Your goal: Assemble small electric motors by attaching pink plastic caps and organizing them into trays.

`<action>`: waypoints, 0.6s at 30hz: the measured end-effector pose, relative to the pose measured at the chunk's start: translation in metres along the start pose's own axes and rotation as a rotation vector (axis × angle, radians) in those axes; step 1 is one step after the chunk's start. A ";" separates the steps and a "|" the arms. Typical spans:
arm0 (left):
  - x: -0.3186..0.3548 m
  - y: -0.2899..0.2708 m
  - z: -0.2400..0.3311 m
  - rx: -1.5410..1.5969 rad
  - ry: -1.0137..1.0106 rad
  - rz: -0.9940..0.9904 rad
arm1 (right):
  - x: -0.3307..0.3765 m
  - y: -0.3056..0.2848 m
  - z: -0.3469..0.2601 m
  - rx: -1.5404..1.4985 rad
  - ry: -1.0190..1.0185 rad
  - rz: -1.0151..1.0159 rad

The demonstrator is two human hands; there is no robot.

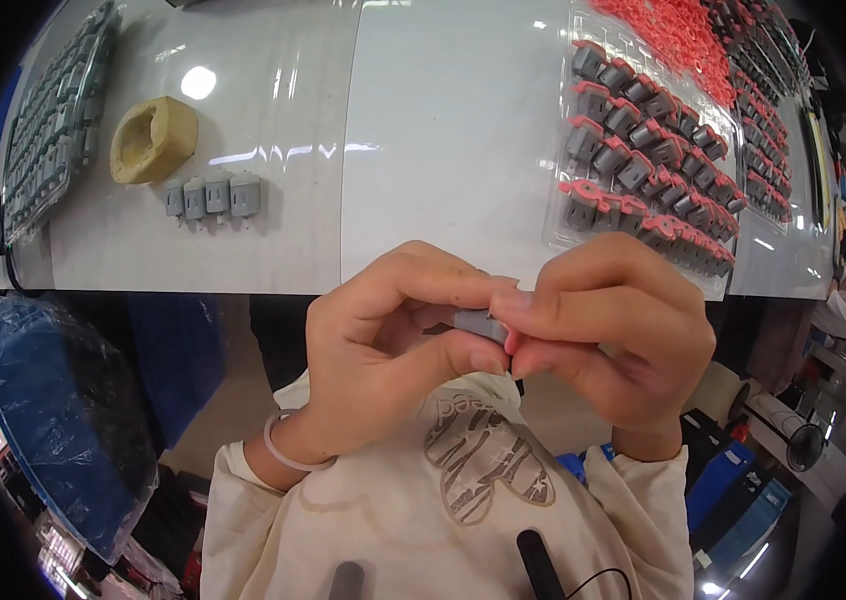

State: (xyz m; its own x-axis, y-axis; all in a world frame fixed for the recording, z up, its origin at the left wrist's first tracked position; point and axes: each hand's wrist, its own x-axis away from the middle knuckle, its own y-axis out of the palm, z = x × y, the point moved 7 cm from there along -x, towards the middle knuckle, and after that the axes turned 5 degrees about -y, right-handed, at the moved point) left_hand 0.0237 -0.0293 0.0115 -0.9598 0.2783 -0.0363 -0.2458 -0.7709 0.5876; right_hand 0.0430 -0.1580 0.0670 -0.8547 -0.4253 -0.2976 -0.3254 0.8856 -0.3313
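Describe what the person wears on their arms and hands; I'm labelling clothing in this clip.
Both hands are bare: left hand, right hand. A thin, pale translucent ring bracelet circles the left wrist. Cream long fabric sleeves end at both wrists. No gloves or rings are visible.

The scene is brightly lit from overhead; glare is thrown across the worktop (423, 150), and edges are bent and darkened toward the rim.

Small grey motor (480, 323) pinched between left hand (383, 345) and right hand (608, 325), above white table (443, 130).
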 end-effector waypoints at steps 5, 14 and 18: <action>0.004 0.001 -0.006 0.024 -0.071 0.060 | -0.005 0.003 -0.004 0.226 -0.240 -0.067; 0.007 -0.001 0.000 -0.183 -0.055 0.016 | -0.006 0.012 0.008 0.070 -0.265 -0.174; 0.005 0.001 0.003 -0.207 -0.052 0.014 | -0.007 0.012 0.007 0.084 -0.265 -0.200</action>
State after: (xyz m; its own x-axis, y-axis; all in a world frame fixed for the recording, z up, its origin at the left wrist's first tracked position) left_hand 0.0188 -0.0272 0.0142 -0.9564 0.2916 0.0157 -0.2601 -0.8749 0.4085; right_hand 0.0477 -0.1460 0.0585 -0.6390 -0.6321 -0.4382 -0.4319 0.7663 -0.4756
